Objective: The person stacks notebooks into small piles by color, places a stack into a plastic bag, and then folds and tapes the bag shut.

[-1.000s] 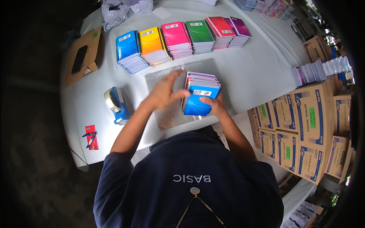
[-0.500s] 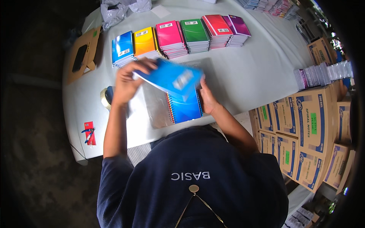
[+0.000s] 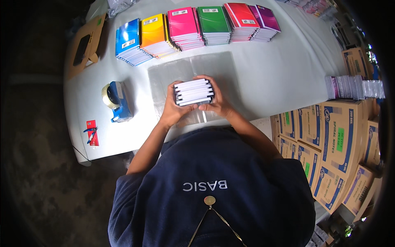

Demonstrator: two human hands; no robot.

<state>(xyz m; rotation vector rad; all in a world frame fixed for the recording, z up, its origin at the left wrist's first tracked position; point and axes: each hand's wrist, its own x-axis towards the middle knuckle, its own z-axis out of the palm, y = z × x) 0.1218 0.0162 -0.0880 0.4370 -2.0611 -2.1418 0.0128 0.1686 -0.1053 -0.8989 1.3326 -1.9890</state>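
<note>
The left hand (image 3: 176, 108) and right hand (image 3: 217, 103) are clamped on both ends of a small pile of notebooks (image 3: 193, 91), page edges up, over a clear sheet (image 3: 170, 71). This looks like the neatening step; the next move calls for an even squeeze so none slip. Farther out, the pale tabletop (image 3: 284, 68) has a tape holder (image 3: 120, 102) and bright stacks (image 3: 213, 25). Cardboard boxes (image 3: 337, 136) stand off to the right.

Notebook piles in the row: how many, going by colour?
6, left to right: blue pile, yellow pile, pink pile, green pile, red pile, purple pile. Another may be hidden behind these.
</note>
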